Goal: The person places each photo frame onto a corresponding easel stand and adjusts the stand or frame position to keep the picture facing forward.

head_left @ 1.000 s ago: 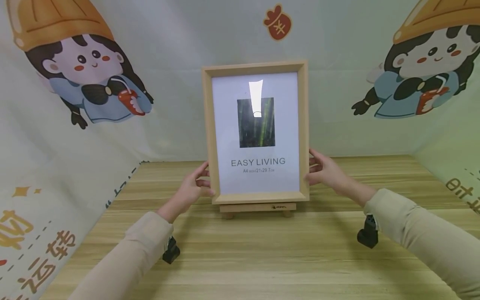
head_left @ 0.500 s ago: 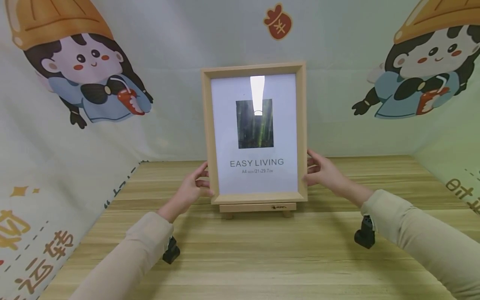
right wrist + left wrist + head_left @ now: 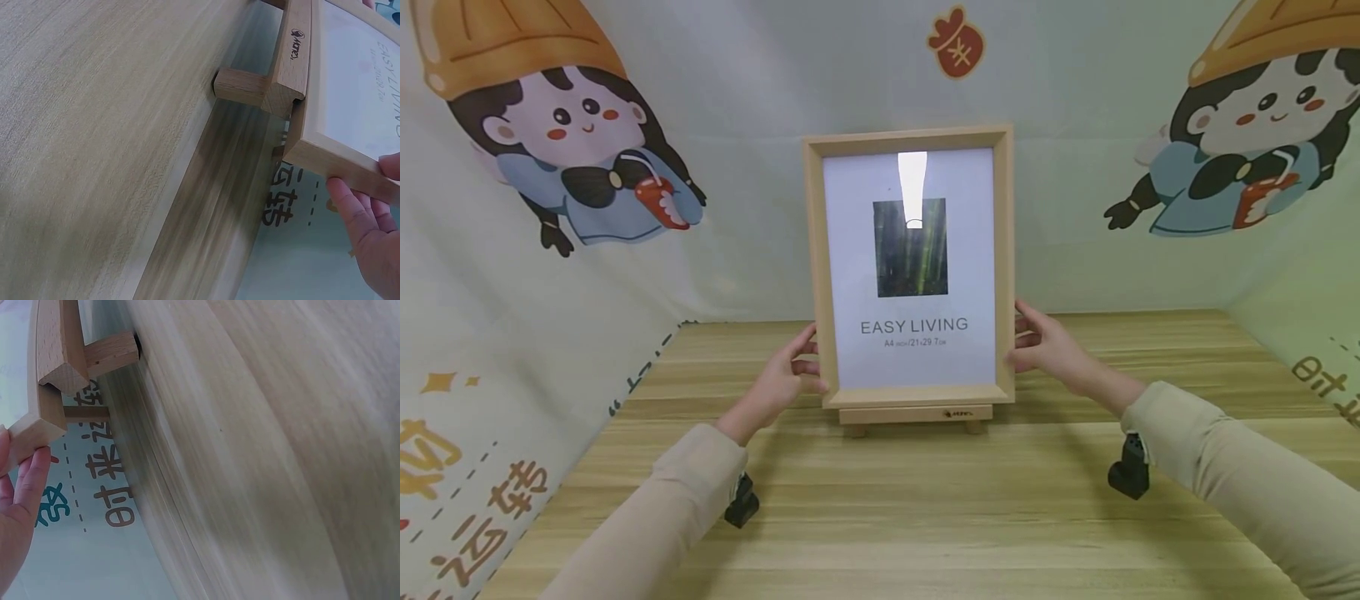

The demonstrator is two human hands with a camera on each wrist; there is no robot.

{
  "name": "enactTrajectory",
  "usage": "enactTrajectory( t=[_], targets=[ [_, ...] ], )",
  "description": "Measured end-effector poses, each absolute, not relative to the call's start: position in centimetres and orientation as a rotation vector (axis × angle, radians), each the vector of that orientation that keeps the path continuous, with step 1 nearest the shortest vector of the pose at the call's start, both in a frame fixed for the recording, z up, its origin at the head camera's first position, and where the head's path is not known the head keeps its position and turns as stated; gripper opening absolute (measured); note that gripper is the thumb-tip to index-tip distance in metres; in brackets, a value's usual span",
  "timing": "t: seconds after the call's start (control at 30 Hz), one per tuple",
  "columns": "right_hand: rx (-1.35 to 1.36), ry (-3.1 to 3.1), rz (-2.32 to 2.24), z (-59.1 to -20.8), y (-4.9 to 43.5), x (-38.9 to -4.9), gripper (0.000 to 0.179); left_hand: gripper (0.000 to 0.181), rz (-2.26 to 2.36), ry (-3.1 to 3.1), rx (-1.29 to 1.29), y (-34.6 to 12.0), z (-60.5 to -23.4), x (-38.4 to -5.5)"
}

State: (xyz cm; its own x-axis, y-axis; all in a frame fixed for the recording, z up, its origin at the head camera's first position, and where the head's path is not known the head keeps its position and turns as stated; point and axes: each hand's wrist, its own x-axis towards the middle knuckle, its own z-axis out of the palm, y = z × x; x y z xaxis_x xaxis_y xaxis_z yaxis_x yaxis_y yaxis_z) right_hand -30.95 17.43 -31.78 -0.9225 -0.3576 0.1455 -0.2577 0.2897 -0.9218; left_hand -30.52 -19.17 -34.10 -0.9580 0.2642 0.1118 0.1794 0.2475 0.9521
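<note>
A light wooden picture frame stands upright on the ledge of a small wooden easel in the head view. Behind its glass is a white sheet with a dark bamboo picture and the words EASY LIVING. My left hand grips the lower left side, thumb in front and fingers round the edge. On the opposite side, my right hand holds the lower right edge in the same way. The right wrist view shows the frame's bottom corner resting at the easel ledge. Most of the easel is hidden behind the frame.
The easel's feet stand on a wood-grain table. A pale curtain printed with cartoon figures and writing hangs behind and at both sides. Black wrist devices hang under the left cuff and the right cuff.
During the first half second the picture frame shifted slightly left and its top lowered a little, with my right hand moving left along with it. Since then it has hardly moved.
</note>
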Motion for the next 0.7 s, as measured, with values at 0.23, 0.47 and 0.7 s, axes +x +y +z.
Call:
enactTrajectory(
  t=[0.23,0.47,0.7],
  targets=[
    [-0.651,2.497,-1.709,-32.9,17.3,-30.5,0.076,0.086,1.77,2.473,0.494,-19.2,-34.4,-30.3],
    [-0.708,2.526,-1.791,-34.3,17.2,-30.2,0.069,0.086,1.749,2.53,0.528,-19.1,-34.7,-30.2],
    [-0.657,2.542,-1.823,-36.1,16.8,-29.5,0.066,0.083,1.762,2.55,0.535,-19.5,-35.0,-29.9]
  ],
)
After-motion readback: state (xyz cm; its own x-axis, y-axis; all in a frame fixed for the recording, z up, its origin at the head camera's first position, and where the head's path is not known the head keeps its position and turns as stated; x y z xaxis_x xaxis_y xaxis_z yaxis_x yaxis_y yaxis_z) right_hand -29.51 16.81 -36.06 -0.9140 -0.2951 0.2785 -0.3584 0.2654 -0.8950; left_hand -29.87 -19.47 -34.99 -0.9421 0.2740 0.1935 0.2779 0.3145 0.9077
